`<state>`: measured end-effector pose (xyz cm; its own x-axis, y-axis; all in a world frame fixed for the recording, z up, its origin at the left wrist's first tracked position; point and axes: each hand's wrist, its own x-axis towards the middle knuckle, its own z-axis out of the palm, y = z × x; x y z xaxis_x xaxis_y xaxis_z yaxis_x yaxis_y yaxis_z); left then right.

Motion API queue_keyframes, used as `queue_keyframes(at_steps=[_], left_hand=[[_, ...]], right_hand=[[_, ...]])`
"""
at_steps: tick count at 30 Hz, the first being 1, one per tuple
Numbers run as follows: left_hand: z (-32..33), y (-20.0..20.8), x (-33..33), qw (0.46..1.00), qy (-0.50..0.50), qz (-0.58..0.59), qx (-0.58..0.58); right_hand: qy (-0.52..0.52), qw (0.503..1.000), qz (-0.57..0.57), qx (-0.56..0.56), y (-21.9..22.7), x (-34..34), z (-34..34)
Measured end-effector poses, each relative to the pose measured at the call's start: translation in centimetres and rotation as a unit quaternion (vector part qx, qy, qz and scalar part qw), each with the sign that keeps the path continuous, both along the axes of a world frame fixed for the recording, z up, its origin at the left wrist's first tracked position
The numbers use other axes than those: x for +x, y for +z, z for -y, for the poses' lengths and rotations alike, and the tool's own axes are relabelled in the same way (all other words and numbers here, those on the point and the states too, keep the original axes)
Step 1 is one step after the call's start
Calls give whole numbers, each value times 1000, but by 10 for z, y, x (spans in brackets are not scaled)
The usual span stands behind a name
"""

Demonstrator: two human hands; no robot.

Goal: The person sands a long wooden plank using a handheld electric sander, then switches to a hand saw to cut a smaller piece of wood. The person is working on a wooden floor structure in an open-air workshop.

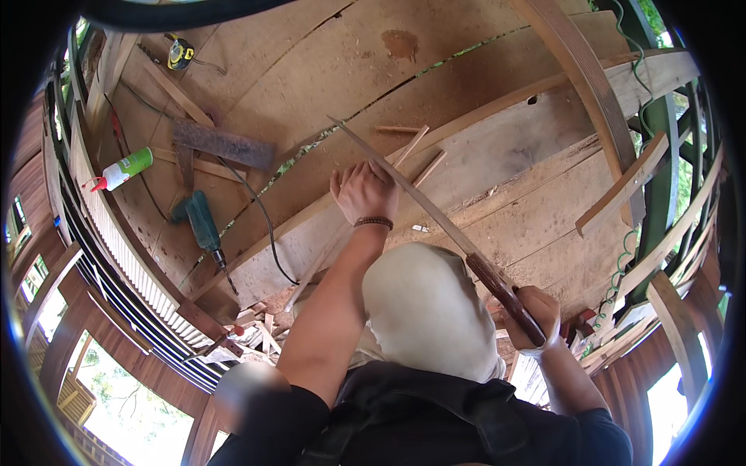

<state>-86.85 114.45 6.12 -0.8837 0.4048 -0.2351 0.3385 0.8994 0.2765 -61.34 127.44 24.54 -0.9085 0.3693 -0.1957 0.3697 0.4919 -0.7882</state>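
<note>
My right hand (536,314) is closed round the brown wooden handle (505,299) of a handsaw. Its long, narrow blade (431,207) slants up and left across the workbench, passing just beside my left hand (365,190). That hand is pressed down on the bench with its fingers curled over a thin wooden strip (412,146). One end of the strip sticks out beyond the fingers under the blade; the other seems to run back beside my forearm. Whether the teeth touch the strip is hard to see. My knee (431,311) is raised against the bench.
Left on the bench lie a teal drill (203,221) with a bit, a dark metal piece (224,145), a green and white bottle (124,168) and a yellow tape measure (180,53). A curved wooden beam (583,70) crosses at the right. Offcuts (268,334) lie below.
</note>
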Motion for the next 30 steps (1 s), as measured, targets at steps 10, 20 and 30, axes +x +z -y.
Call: queue_keyframes(at_steps=[10, 20, 30], left_hand=[[1, -3, -2, 999, 7, 18, -27], [2, -7, -3, 1000, -3, -24, -17], [6, -8, 1, 1000, 7, -29, 5]], right_hand=[[-8, 1000, -30, -2, 3, 3, 2], [-17, 1000, -1, 1, 18, 1, 7], [-40, 998, -2, -40, 0, -7, 11]])
